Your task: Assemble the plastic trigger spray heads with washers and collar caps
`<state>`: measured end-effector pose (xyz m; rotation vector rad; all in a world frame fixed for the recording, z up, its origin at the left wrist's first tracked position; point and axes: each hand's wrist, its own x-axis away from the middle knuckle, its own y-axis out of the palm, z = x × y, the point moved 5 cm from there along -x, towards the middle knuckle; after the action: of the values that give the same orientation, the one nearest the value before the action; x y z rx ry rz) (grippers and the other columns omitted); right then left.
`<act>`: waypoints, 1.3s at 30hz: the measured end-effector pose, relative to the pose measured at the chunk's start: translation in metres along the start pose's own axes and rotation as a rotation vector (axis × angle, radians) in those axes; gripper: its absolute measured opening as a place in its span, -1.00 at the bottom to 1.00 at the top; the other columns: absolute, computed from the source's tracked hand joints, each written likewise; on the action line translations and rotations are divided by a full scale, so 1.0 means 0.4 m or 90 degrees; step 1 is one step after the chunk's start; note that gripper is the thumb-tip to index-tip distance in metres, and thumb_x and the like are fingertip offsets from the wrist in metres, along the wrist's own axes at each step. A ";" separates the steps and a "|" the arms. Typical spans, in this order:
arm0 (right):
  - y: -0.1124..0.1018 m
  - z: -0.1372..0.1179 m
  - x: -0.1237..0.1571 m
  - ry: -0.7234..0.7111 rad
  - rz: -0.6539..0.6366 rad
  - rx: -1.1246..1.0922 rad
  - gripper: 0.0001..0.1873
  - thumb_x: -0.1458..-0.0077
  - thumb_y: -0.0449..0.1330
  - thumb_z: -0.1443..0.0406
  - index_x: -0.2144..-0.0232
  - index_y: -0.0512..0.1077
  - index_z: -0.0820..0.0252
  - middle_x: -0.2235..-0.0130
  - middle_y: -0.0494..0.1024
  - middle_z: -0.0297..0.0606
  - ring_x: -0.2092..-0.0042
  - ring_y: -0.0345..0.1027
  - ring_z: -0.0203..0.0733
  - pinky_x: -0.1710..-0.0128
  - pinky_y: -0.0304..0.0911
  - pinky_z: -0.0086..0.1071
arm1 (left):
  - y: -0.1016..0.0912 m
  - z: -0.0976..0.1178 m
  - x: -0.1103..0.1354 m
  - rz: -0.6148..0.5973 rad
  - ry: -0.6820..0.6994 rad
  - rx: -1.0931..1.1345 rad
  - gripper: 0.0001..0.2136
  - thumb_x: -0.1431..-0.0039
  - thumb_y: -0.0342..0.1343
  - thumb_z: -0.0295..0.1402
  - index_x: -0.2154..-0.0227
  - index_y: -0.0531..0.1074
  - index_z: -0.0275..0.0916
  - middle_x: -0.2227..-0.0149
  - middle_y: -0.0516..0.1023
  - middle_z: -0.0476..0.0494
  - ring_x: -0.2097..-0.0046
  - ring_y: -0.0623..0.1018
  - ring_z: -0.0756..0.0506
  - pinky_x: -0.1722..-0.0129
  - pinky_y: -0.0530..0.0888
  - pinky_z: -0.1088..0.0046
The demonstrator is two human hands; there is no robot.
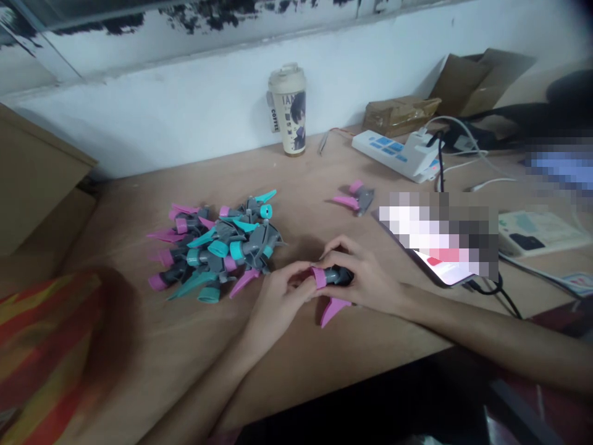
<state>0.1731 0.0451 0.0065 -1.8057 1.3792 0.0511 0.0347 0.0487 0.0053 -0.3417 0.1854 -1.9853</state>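
Between my hands is a grey spray trigger head with a pink collar and a pink lever that points down toward the table's front edge. My right hand is wrapped round its grey body. The fingers of my left hand are closed on the pink collar. Just left of my hands lies a pile of spray trigger heads, grey with pink or turquoise collars and levers. Another pink and grey trigger head rests alone beyond my right hand.
A lit phone or tablet lies right of my hands. Behind it is a white power strip with cables. A coffee tumbler stands by the wall. Cardboard and a red-yellow striped item are at left.
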 end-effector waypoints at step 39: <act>-0.025 -0.007 0.006 -0.012 0.039 0.123 -0.74 0.01 0.25 0.18 0.27 0.44 0.21 0.28 0.44 -0.21 0.24 0.36 -0.20 0.27 0.31 -0.33 | -0.034 0.038 0.043 0.290 0.124 -0.375 -0.91 -0.06 0.08 -0.45 0.53 0.37 -0.25 0.48 0.38 0.02 0.47 0.38 0.04 0.46 0.31 0.51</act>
<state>0.1809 0.0417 0.0128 -1.6003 1.3773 -0.0320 0.0211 0.0395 0.0262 -0.4328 0.9019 -1.4774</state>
